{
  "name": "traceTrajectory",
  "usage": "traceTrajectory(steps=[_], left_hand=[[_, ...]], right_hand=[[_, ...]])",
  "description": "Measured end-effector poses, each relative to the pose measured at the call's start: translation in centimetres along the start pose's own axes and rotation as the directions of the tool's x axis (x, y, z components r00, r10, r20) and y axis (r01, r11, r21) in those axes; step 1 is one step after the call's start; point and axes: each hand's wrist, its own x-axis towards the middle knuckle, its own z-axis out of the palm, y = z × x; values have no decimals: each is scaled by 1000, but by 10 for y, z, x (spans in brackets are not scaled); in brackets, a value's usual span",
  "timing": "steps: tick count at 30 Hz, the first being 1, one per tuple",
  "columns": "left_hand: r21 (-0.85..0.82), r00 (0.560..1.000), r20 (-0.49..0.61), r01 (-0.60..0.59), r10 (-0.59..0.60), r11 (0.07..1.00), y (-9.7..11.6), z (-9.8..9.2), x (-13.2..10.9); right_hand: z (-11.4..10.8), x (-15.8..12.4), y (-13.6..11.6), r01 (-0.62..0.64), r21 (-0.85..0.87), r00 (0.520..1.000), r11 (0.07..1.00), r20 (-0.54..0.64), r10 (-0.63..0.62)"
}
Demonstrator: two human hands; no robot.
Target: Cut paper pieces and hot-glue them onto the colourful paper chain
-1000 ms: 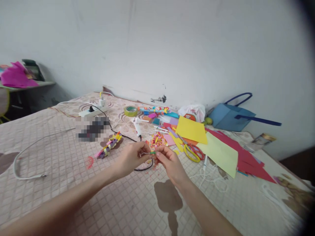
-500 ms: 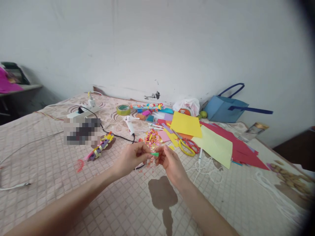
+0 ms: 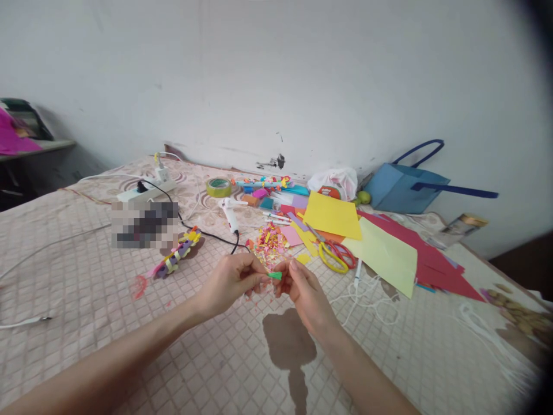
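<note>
Between my two hands is a small bright green piece (image 3: 275, 276), perhaps foam or paper, held just above the table. My left hand (image 3: 231, 283) pinches its left end between thumb and fingertips. My right hand (image 3: 305, 294) has its fingers curled round the right end, so part of the piece is hidden. Beyond the hands lies a heap of small coloured scraps (image 3: 272, 238). Behind that heap a white glue gun (image 3: 230, 216) rests with its black cord running left. Scissors with yellow and red handles (image 3: 334, 256) lie right of the scraps.
Yellow (image 3: 334, 214), pale green (image 3: 389, 253) and red sheets (image 3: 436, 265) overlap on the right. White string (image 3: 367, 300) lies nearer me. At left are a decorated purple-and-yellow craft stick (image 3: 179, 253) and a power strip (image 3: 147, 191). Tape (image 3: 218, 187) and a blue bag (image 3: 406, 185) stand farther back.
The view has shifted slightly, moving the table things a little rightward. Both hands stay together on the green piece, which now shows more of its length and tilts differently.
</note>
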Motion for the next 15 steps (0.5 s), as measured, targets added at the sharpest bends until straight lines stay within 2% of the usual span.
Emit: traceTrajectory(steps=[4,8,11,15], left_hand=[[-41,1000,26,-1,2,999,1,0,0],[-199,996,64,67,-55,978,-1,0,1],[-315,991,77,131,-112,940,-5,1,3],[-434,970,99,244,-223,867,-10,3,4]], right_hand=[[0,0,1,2,-4,1000,1000,-3,-2],[2,-3,-4,50,-87,998,995,-41,-53],[3,-8,-12,174,-298,975,939,-80,-206],[4,-14,-21,387,-507,904,770,43,-426]])
